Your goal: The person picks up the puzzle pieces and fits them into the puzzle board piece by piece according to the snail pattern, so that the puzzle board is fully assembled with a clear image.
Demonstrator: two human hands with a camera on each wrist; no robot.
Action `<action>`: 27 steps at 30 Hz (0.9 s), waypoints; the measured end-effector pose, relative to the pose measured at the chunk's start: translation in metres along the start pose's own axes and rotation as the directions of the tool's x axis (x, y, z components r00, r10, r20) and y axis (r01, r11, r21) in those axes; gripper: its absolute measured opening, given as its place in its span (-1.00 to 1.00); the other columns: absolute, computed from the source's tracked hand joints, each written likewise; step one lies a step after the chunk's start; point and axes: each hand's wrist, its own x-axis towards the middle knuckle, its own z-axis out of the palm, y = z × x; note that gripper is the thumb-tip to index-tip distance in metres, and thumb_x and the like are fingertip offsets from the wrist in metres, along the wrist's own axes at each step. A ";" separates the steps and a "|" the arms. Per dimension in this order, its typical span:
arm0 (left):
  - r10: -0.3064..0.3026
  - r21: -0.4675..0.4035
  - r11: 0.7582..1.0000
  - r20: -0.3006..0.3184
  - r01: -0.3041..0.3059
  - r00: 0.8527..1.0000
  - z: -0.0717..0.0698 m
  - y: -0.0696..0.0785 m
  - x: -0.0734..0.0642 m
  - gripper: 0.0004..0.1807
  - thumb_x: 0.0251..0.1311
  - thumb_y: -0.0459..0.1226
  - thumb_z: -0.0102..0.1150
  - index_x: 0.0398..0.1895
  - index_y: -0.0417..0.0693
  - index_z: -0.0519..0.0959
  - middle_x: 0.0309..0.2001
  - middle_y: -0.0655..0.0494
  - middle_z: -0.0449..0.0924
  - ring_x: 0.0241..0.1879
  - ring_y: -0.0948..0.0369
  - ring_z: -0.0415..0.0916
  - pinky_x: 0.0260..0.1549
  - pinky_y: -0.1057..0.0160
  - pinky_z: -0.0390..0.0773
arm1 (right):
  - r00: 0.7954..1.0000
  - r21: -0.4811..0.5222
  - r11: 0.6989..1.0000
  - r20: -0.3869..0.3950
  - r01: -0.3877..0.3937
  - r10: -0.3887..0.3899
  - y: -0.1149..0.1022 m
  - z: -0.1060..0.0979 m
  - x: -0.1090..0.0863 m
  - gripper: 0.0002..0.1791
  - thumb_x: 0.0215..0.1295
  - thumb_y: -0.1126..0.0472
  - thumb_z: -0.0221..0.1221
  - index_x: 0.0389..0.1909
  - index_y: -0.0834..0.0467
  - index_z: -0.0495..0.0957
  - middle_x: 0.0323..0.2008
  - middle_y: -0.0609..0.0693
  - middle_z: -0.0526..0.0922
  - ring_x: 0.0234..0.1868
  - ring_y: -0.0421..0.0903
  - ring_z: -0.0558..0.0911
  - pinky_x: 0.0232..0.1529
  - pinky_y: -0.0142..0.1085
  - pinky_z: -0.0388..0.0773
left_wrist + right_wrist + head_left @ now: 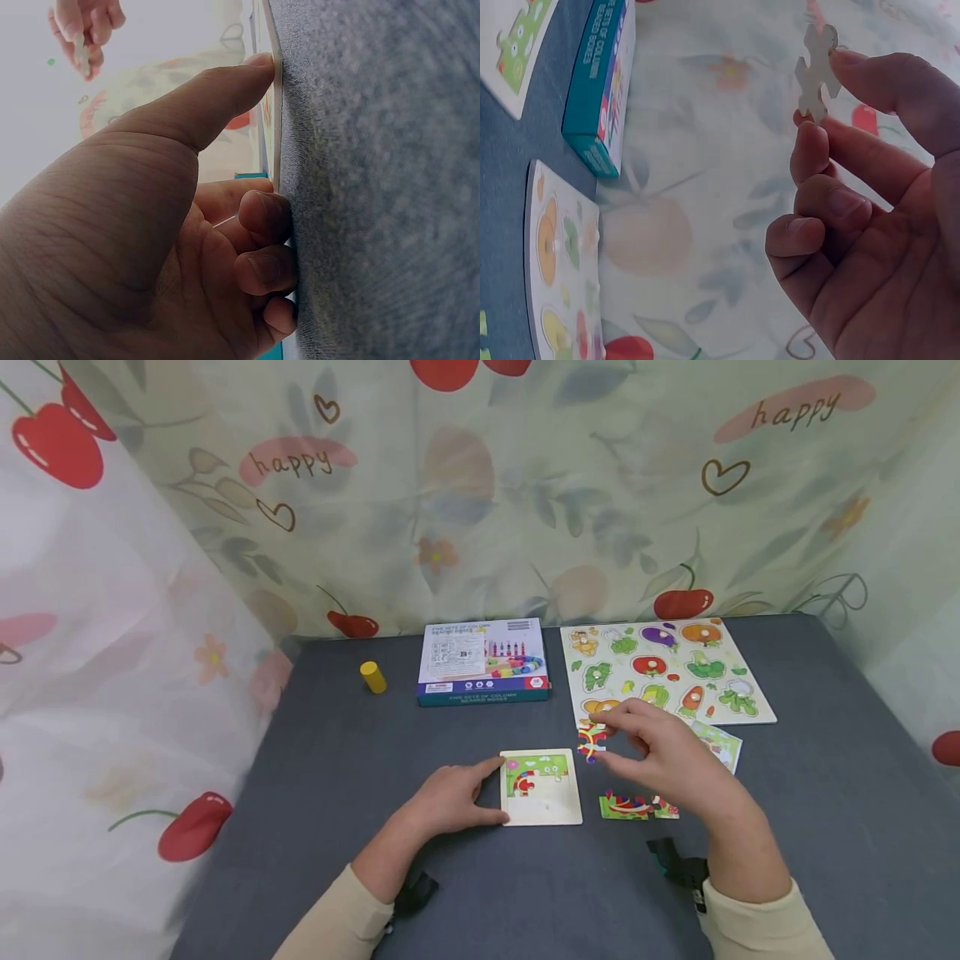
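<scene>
A square wooden puzzle tray (pixel 542 814) lies flat, with several green and red pieces fitted along its upper and left parts. My left hand (pixel 457 797) rests at the tray's left side, straight thumb and forefinger touching that edge; the other fingers curl against the table in the left wrist view. Above the table, right of the tray, my right hand (pixel 667 752) pinches a red, yellow and white puzzle piece (pixel 591 742) between thumb and forefinger. In the right wrist view the puzzle piece (pixel 814 75) shows its pale back. Loose puzzle pieces (pixel 624 807) lie right of the tray.
Behind stand a yellow cylinder (pixel 372 677) and a boxed bead set (pixel 483 664). A vegetable peg board (pixel 675 672) lies at the back right, partly behind my right hand. A printed card (pixel 723 745) overlaps its front edge. Patterned curtains surround the dark table (pixel 330 793).
</scene>
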 end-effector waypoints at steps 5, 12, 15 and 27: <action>-0.007 -0.006 1.000 0.001 0.007 1.000 -0.001 0.001 0.000 -0.01 0.12 0.25 0.40 0.58 0.15 0.28 -0.51 0.17 0.41 -0.49 0.23 0.37 -0.46 0.22 0.26 | 0.999 0.020 1.000 0.048 0.004 -0.005 -0.004 0.011 0.007 -0.57 0.29 0.22 0.42 0.19 0.11 0.66 -0.14 -0.12 0.55 -0.48 -0.18 0.38 -0.42 -0.32 0.41; -0.017 -0.014 1.000 0.007 0.018 1.000 -0.001 0.002 -0.001 -0.01 0.11 0.25 0.39 0.58 0.16 0.28 -0.50 0.18 0.42 -0.46 0.23 0.38 -0.44 0.22 0.28 | 0.991 0.060 0.998 0.130 -0.016 0.008 -0.005 0.028 0.013 -0.56 0.33 0.22 0.39 0.22 0.09 0.63 -0.06 -0.10 0.56 -0.41 -0.15 0.45 -0.34 -0.32 0.48; -0.019 -0.015 1.000 0.009 0.019 1.000 -0.001 0.002 -0.001 -0.01 0.11 0.26 0.39 0.58 0.17 0.28 -0.49 0.18 0.43 -0.46 0.22 0.39 -0.45 0.21 0.29 | 0.986 0.046 0.999 0.168 -0.024 0.016 -0.005 0.036 0.016 -0.55 0.33 0.18 0.39 0.23 0.08 0.63 -0.04 -0.11 0.56 -0.33 -0.18 0.49 -0.29 -0.30 0.53; -0.009 -0.003 1.000 0.005 0.009 1.000 0.000 0.000 0.000 -0.01 0.12 0.27 0.38 0.58 0.15 0.28 -0.52 0.17 0.42 -0.50 0.21 0.37 -0.49 0.20 0.27 | 0.953 -0.063 0.998 0.299 -0.027 0.045 0.008 0.072 0.026 -0.55 0.33 0.18 0.37 0.21 0.17 0.63 -0.08 -0.05 0.55 -0.19 -0.04 0.56 -0.19 -0.24 0.52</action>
